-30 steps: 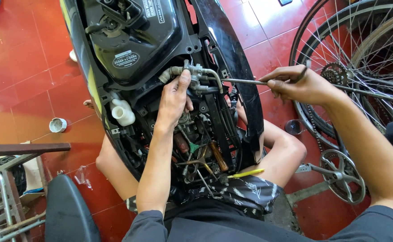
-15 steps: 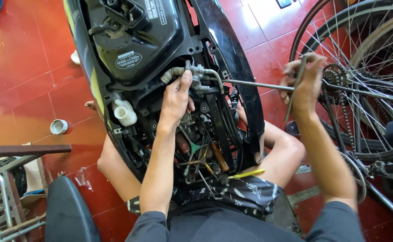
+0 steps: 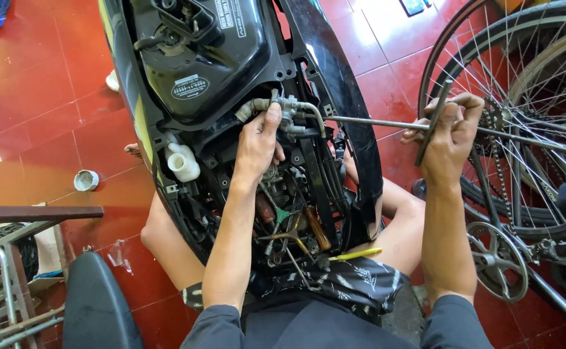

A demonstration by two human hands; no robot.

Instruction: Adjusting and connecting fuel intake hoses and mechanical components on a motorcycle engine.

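A black scooter [image 3: 334,77] stands opened up in front of me, its engine bay full of hoses and wires. My left hand [image 3: 259,143] reaches into the bay, fingers pressed against a small metal fitting with a hose [image 3: 284,107]. My right hand [image 3: 446,136] is closed round the crossbar of a long T-handle wrench [image 3: 380,123]. The wrench shaft runs level from that hand leftward to the fitting by my left fingertips. My bare knees sit on either side of the scooter body.
A bicycle wheel [image 3: 522,110] with chain and chainring [image 3: 497,262] stands close on the right. Screwdrivers [image 3: 315,227] lie in the lower bay. A white reservoir [image 3: 184,163] is on the scooter's left side. A small cup [image 3: 86,180] sits on the red tiles; a dark seat [image 3: 95,304] lies at lower left.
My right hand has turned the wrench crossbar from lying nearly level to standing almost upright, and has risen slightly. My left hand has stayed on the fitting.
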